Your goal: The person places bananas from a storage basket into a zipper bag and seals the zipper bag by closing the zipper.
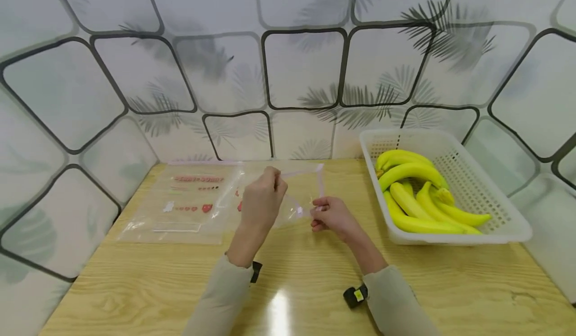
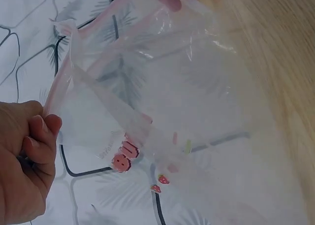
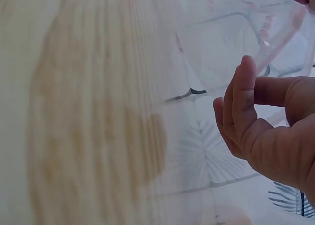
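A clear zip bag (image 2: pixel 197 102) with a pink edge and small red prints is stretched between the two hands. My left hand (image 1: pixel 263 198) pinches the pink edge on one side, its fingers curled in the left wrist view. On the other side my right hand (image 1: pixel 335 216) pinches the edge between thumb and fingers. The pink-edged mouth stands spread apart between them. Left of the hands, another clear bag (image 1: pixel 189 223) with red lettering and hearts lies flat on the table, partly overlapped by the held one.
To the right stands a white perforated basket (image 1: pixel 459 238) with several yellow bananas (image 1: pixel 411 176) in it. The wooden table (image 1: pixel 171 281) backs onto a patterned curtain-like wall (image 1: pixel 303 68) that also rises on both sides.
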The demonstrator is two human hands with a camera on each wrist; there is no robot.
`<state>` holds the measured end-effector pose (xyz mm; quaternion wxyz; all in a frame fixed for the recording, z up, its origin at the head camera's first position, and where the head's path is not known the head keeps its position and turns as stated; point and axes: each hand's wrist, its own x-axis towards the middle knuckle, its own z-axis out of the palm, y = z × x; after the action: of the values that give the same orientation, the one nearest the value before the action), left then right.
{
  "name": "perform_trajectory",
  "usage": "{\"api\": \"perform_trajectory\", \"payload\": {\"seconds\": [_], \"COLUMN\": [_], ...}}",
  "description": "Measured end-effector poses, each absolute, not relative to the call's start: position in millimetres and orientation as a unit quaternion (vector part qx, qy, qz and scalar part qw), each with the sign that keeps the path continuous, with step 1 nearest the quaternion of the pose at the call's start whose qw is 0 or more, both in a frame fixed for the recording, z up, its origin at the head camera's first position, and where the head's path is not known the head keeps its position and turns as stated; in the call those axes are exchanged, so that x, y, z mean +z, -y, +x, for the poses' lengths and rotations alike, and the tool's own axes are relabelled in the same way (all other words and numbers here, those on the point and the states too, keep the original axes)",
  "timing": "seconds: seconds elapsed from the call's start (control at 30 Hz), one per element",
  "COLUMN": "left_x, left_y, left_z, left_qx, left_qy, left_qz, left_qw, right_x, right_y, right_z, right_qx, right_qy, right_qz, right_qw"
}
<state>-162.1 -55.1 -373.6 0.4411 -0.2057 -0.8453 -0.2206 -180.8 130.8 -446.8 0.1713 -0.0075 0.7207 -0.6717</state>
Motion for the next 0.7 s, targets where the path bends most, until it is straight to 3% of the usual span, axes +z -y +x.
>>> {"api": "perform_trajectory", "payload": {"seconds": [0.23, 0.53, 0.7], "left_x": [-374, -370, -371], "left_y": [65, 62, 62], "left_z": [-158, -150, -151], "left_qx": [-0.208, -0.138, -0.148], "left_qy": [0.87, 0.956, 0.962], "left_qz": [-0.205, -0.159, -0.155], "left_qw": [0.397, 0.207, 0.167], "right_x": [-446, -439, -438], "right_y": [-124, -117, -116], "right_z": [-179, -172, -171], "right_qx": [-0.654, -0.639, -0.644], "right_qy": [-0.736, -0.754, -0.752], "right_qz": [-0.03, -0.047, -0.035], "right_qw": [0.169, 0.143, 0.134]}}
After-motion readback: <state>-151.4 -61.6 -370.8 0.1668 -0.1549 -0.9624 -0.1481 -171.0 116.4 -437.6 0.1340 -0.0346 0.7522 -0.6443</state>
